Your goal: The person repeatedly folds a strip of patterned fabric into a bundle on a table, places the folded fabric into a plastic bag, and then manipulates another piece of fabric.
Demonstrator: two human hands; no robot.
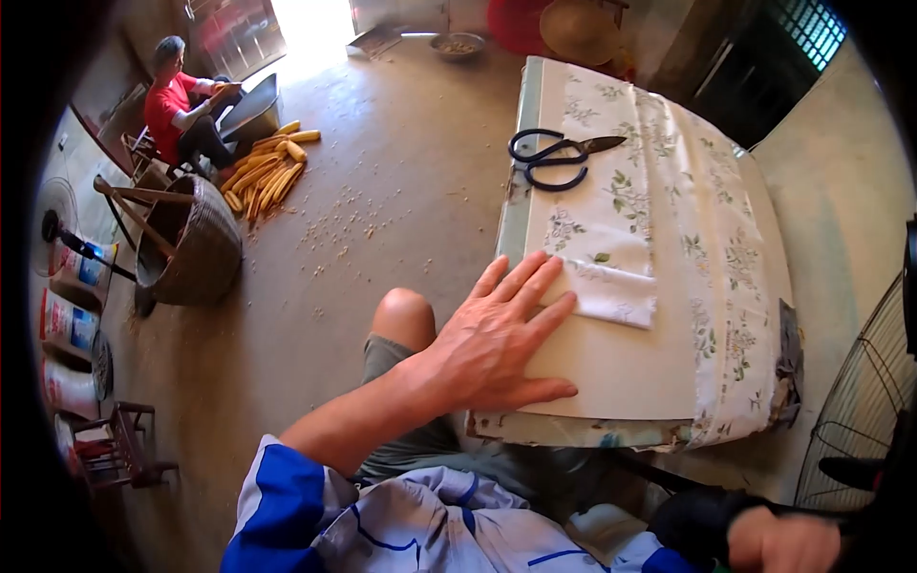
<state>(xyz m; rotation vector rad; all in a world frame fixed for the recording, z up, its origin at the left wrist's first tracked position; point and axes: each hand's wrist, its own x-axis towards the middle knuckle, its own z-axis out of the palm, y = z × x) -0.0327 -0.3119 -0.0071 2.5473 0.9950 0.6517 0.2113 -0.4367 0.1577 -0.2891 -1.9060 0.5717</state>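
Note:
My left hand lies palm down on the near left part of the board-topped table, fingers spread and thumb out to the right. Its fingertips touch the folded near end of a white floral cloth strip. Black-handled scissors rest across the strip's far part, blades pointing right. A longer floral cloth runs down the table's right side and hangs over the near edge. My right hand, smeared by motion, is low at the right edge of view, off the table; what its fingers do is unclear.
A person in red sits at the far left beside a grey tub and a corn pile. Nearer stand a woven basket, several buckets and a small wooden chair. A wire fan cage is at right.

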